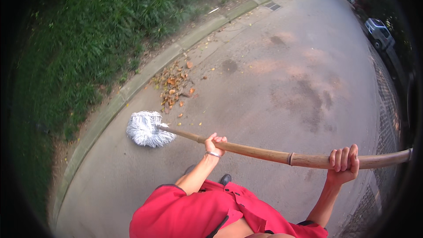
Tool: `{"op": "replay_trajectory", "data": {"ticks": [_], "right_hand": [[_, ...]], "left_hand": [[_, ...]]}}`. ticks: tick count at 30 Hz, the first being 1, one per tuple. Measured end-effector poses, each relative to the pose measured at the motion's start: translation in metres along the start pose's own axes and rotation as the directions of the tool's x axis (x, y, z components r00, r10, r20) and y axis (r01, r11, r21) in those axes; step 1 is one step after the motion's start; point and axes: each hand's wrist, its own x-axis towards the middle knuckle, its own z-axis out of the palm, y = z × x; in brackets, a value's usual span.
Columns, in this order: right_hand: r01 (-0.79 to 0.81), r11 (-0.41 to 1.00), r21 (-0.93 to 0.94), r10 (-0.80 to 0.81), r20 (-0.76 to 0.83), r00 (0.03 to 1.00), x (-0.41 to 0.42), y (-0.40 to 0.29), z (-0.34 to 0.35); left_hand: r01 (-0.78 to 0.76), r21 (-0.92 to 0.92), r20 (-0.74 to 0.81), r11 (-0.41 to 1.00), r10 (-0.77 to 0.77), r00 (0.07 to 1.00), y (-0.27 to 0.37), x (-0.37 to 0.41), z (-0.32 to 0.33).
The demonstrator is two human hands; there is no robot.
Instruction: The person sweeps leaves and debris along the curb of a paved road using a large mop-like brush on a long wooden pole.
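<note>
Both of my hands grip a long bamboo pole (259, 152), the handle of a broom. My left hand (215, 143), with a silver bangle at its wrist, wraps the pole nearer the broom head. Farther up the handle, my right hand (344, 164) has its fingers curled over the bamboo. At the pole's far end is a bushy head of white plastic strands (149, 130), over the pavement near the kerb. Just beyond it lies a loose pile of dry brown and orange leaves (173, 84); a gap shows between most leaves and the strands.
A concrete kerb (142, 76) curves along the left, with dense green plants (99, 33) behind it. A drain grate (272, 6) sits by the kerb farther up the road (231, 105). Several vehicles, including a parked white vehicle (380, 33), stand at the right beside a paved strip (385, 96).
</note>
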Motion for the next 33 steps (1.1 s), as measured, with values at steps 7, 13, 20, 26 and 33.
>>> {"op": "replay_trajectory", "data": {"ticks": [7, 13, 20, 26, 33], "right_hand": [[0.125, 0.990, 0.063, -0.095, -0.354, 0.930, -0.057, -0.079, -0.119], [0.240, 0.971, 0.007, -0.191, -0.588, 0.786, -0.156, -0.091, -0.186], [0.308, 0.943, -0.125, -0.269, -0.830, 0.488, -0.191, -0.096, -0.216], [0.369, 0.907, -0.204, -0.378, -0.781, 0.497, -0.188, -0.142, -0.226], [0.311, 0.805, -0.506, -0.571, -0.515, 0.639, -0.058, -0.193, -0.148]], "left_hand": [[0.266, 0.249, -0.148, 0.931, -0.235, 0.961, -0.090, -0.034, -0.017], [0.385, 0.392, -0.462, 0.835, -0.183, 0.868, -0.139, -0.002, -0.073], [0.514, 0.573, -0.465, 0.639, -0.263, 0.845, -0.197, 0.044, -0.032], [0.621, 0.621, -0.434, 0.479, -0.450, 0.781, -0.308, 0.073, 0.044], [0.763, 0.592, -0.422, 0.260, -0.706, 0.569, -0.441, 0.099, 0.130]]}}
